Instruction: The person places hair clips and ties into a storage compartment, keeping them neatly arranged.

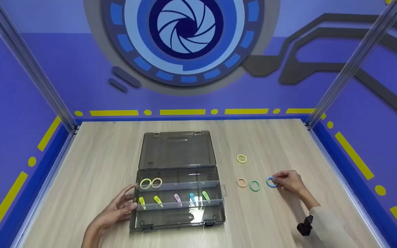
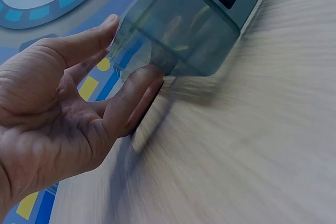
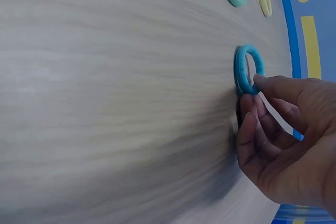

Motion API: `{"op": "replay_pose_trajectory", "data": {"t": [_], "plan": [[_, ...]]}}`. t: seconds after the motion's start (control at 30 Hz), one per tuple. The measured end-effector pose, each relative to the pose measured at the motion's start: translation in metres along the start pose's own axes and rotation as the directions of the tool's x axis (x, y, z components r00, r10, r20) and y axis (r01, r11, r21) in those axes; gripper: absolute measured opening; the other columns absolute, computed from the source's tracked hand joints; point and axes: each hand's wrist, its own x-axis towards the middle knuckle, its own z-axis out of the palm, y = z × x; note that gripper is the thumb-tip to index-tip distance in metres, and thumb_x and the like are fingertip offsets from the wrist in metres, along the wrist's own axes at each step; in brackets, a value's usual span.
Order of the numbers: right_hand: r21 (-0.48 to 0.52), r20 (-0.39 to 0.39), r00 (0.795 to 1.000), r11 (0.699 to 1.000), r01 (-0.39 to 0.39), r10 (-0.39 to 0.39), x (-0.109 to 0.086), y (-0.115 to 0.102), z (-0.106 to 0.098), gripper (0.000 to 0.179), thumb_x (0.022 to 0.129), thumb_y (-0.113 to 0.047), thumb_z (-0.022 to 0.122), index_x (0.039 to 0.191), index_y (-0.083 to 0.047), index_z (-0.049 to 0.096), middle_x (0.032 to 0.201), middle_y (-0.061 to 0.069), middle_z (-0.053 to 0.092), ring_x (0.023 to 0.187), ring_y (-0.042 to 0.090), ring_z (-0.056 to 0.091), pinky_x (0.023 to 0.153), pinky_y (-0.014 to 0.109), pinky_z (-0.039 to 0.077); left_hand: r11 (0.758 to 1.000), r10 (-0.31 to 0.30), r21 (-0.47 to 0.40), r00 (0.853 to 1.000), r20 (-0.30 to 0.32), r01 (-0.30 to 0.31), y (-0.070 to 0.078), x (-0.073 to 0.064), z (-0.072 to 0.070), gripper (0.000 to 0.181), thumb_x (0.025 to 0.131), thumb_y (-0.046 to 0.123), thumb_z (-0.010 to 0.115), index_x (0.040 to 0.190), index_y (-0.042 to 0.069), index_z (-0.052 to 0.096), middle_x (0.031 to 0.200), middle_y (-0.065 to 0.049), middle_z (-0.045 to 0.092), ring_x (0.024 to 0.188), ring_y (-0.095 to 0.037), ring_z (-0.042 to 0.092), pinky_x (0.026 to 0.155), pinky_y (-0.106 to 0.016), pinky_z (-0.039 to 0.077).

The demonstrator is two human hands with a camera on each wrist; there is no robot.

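Note:
A blue hair tie point(image 1: 271, 182) is pinched between the thumb and fingers of my right hand point(image 1: 289, 181); the right wrist view shows the blue hair tie point(image 3: 249, 70) close to the tabletop. At the box's left side, my left hand point(image 1: 114, 210) rests its spread thumb and fingers against the wall. The smoky clear organizer box point(image 1: 177, 220) lies with its lid point(image 1: 177, 150) folded back. In its back row are a yellow hair tie point(image 1: 145, 184) and a cream hair tie point(image 1: 156, 183). Several coloured hair clips, including a pink clip point(image 1: 177, 199), stand along the middle row.
Right of the box lie a yellow hair tie point(image 1: 241, 158), a peach hair tie point(image 1: 242, 183) and a green hair tie point(image 1: 254, 186) on the wooden table point(image 1: 267, 220). Blue printed walls point(image 1: 191, 100) and metal posts point(image 1: 350, 75) surround the table.

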Motion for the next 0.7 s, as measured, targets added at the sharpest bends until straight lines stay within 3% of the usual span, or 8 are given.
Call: {"op": "replay_pose_trajectory", "data": {"t": [0.37,0.7], "plan": [[0.047,0.057,0.998,0.999,0.019,-0.022,0.000,-0.031,0.011,0.022,0.096,-0.002,0.065,0.111,0.014,0.068,0.099,0.025,0.076,0.075,0.018,0.073,0.065,0.032,0.060,1.000,0.006,0.009,1.000,0.016,-0.007,0.000,-0.003,0.000,0.081,0.101,0.029,0.066,0.164,0.020,0.017,0.156,-0.031,0.033,0.121,-0.026,0.060,0.094,-0.046,0.055],[0.031,0.116,0.992,0.999,0.043,-0.046,0.000,-0.063,0.022,0.024,0.098,-0.010,0.067,0.114,0.008,0.070,0.099,0.021,0.075,0.080,0.016,0.072,0.069,0.030,0.058,0.997,0.023,0.066,0.998,0.058,-0.027,0.007,-0.001,-0.007,0.082,0.100,0.027,0.067,0.165,0.021,0.018,0.158,-0.033,0.029,0.126,-0.029,0.057,0.100,-0.051,0.054]]}}
